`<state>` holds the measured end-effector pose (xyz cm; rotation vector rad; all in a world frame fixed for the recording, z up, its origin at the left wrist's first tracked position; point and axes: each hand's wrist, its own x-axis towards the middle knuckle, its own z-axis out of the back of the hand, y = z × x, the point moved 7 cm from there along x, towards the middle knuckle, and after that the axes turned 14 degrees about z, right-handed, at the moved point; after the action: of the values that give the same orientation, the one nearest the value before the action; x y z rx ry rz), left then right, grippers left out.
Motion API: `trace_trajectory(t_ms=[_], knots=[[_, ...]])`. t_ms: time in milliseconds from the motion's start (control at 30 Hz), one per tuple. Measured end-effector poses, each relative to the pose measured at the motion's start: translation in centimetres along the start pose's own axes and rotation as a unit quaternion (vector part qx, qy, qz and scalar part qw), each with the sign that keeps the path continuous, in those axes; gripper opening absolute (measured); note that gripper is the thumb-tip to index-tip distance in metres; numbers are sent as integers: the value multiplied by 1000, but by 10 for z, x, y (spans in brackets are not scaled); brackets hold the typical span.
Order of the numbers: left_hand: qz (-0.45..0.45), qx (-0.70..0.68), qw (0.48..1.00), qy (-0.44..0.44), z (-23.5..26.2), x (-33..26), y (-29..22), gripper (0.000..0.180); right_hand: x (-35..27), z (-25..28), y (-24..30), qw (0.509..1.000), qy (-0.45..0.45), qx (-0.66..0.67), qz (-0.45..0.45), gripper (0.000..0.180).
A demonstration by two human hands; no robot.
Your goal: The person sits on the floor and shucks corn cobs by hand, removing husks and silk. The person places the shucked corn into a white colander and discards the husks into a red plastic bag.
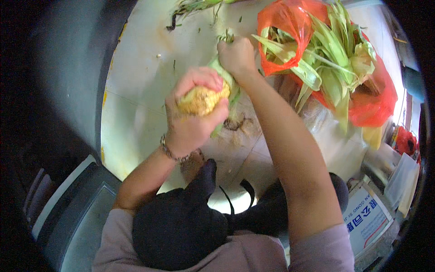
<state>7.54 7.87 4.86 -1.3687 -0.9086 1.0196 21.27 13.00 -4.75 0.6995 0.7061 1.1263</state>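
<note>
My left hand [186, 131] is closed around an ear of corn [199, 102], its yellow kernels bare between thumb and fingers. Pale green husk [220, 68] covers the far part of the ear. My right hand [238, 56] is closed in a fist round that husk, near the stalk end, where frayed green bits stick out. Beneath the ear, loose green husk and brownish corn silk [238, 123] lie on the tiled floor.
At the right, a red plastic bag [371, 106] overflows with stripped corn husks [333, 54]. More green leaves [195, 5] lie at the far edge, and scraps dot the tiles. A grey panel [79, 72] rises at left; a printed box [369, 217] stands at lower right.
</note>
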Motion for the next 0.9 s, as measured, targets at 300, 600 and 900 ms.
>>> trace_trajectory(t_ms=[300,600,900], knots=[[-11,79,968,237,7,6,-3,32,-48,-6,-62,982,-71,104,-138,40],[150,-30,967,203,12,-1,15,81,-127,63,40,973,-156,81,152,59],[-27,190,970,150,-6,5,3,116,-113,45,111,921,-38,175,346,28]])
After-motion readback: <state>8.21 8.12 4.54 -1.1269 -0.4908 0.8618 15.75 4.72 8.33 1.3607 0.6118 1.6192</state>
